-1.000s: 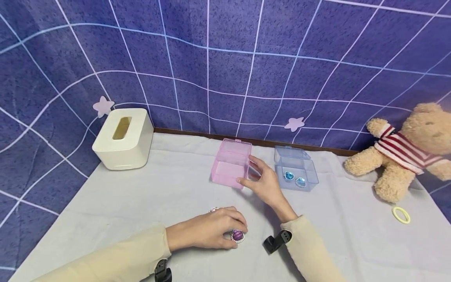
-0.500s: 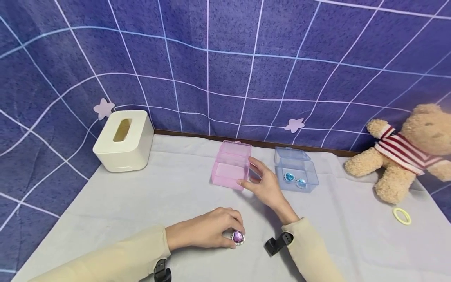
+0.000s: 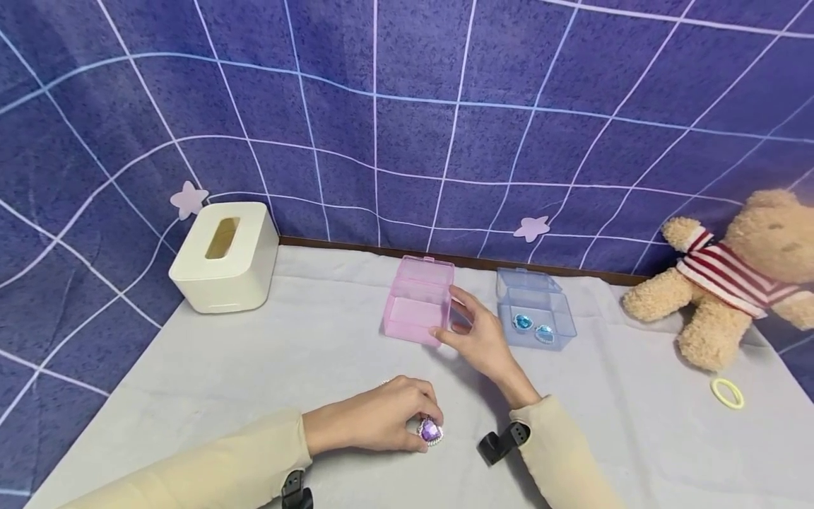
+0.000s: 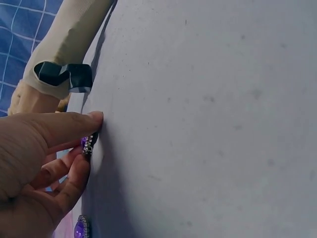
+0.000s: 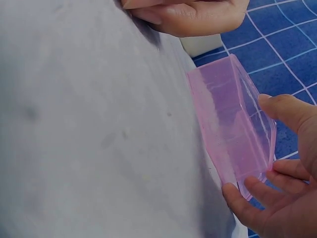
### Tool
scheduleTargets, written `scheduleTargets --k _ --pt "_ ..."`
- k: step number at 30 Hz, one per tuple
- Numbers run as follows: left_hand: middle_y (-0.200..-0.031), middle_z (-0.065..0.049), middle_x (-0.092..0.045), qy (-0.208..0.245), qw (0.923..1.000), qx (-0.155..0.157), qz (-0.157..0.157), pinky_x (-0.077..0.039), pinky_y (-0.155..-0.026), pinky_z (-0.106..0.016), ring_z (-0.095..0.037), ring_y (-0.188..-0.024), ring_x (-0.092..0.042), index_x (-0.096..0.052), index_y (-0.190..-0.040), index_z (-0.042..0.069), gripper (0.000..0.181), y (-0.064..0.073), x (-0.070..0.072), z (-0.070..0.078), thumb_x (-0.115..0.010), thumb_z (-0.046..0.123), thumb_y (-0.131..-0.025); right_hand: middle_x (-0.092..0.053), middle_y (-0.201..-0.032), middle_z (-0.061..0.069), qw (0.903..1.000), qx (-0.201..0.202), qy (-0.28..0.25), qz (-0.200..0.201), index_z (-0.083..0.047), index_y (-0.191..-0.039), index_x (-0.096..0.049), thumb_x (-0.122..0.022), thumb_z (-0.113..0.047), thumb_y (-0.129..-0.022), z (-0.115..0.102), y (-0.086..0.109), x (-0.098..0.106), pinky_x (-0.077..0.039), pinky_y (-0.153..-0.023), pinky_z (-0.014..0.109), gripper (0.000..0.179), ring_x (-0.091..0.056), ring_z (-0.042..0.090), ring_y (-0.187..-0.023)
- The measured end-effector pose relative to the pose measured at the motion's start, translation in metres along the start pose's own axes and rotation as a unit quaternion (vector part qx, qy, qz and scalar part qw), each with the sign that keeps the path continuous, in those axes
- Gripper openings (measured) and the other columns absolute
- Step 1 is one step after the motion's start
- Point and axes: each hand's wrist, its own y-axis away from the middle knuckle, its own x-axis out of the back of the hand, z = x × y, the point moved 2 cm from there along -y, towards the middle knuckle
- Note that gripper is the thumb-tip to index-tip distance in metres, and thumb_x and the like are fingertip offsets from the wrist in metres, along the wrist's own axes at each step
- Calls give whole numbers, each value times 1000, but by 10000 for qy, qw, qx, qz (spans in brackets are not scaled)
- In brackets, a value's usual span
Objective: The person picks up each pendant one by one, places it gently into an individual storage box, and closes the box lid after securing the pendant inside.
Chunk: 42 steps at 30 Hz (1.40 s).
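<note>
My left hand pinches a purple gem with a silver beaded rim between thumb and fingers, low over the cloth. A second purple gem lies beyond the curled fingers in the left wrist view; my left hand hides nearly all of it from the head view. With thumb and fingers spread along its right side, my right hand holds a see-through pink box. The box's lid stands raised at the back, and nothing lies inside. To the right, a see-through blue box, lid up, contains two blue gems.
A white tissue box stands at the back left. On the far right sit a teddy bear in a striped top and a yellow ring. White cloth covers the table; a blue gridded curtain hangs behind.
The purple gem in my left hand has turned slightly, its face now brighter. Less of the second gem shows behind that hand. My right hand stays on the pink box.
</note>
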Motion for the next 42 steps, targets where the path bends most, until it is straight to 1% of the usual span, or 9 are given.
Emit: scheduleTargets --k 7,10,18,24,30,34,37,39,42 --pt "-87 14 -60 -164 9998 -60 13 -42 -75 -9 5 -81 -51 -71 -89 20 18 -3 0 3 -81 21 -74 -41 -149 19 10000 9 -69 8 0 -143 -40 -80 -5 -76 0 1 0 -51 -96 45 79 -47 36 -132" --pt "-87 15 -60 -220 9997 -61 -4 -41 -74 -9 5 -80 -51 -71 -89 21 19 -4 1 5 -81 22 -73 -41 -149 18 9999 -24 -100 7 -1 -144 -39 -80 -6 -75 0 1 0 -51 -97 44 80 -48 35 -133" --pt "-89 11 -61 135 9998 -36 144 -44 -76 -8 3 -82 -54 -72 -92 16 22 -5 13 6 -81 18 -73 -40 -150 18 9999 -36 -138 2 0 -144 -39 -80 -5 -76 1 2 2 -51 -97 43 80 -47 35 -133" --pt "-92 7 -64 230 9985 9 488 -47 -77 -12 -2 -83 -57 -73 -97 13 26 -6 32 3 -81 20 -73 -39 -151 18 9998 -39 -179 -31 0 -144 -39 -80 -4 -76 0 4 1 -51 -98 42 80 -46 36 -133" --pt "-100 3 -67 281 9955 201 877 -51 -81 -20 -7 -87 -60 -73 -103 10 31 -11 59 -4 -80 18 -74 -39 -151 18 10000 18 -67 -47 0 -144 -38 -77 -2 -77 0 3 0 -51 -97 41 78 -47 36 -133" --pt "-94 4 -67 75 9903 194 1376 -52 -78 -24 -10 -85 -61 -74 -100 12 29 -17 84 -9 -80 15 -72 -39 -150 19 9999 134 55 -91 2 -144 -38 -74 1 -77 0 2 0 -52 -96 42 76 -48 37 -132" --pt "-91 3 -66 -92 9856 168 1679 -54 -77 -26 -12 -83 -62 -74 -99 12 28 -22 98 -15 -80 14 -72 -39 -150 19 9998 148 43 -112 2 -144 -38 -73 2 -77 0 1 -1 -51 -97 43 76 -48 37 -132" --pt "-90 3 -67 -190 9835 203 1786 -53 -76 -27 -13 -83 -62 -74 -99 12 28 -28 104 -21 -79 14 -71 -40 -150 19 9999 106 7 -112 1 -144 -38 -75 -1 -77 0 0 0 -52 -96 43 77 -48 37 -132" --pt "-93 0 -67 -296 9828 337 1789 -54 -77 -28 -15 -84 -63 -74 -101 9 30 -39 106 -32 -78 13 -72 -38 -151 19 9999 -3 -25 -107 0 -145 -38 -77 -4 -78 0 0 1 -51 -97 43 78 -47 36 -132"
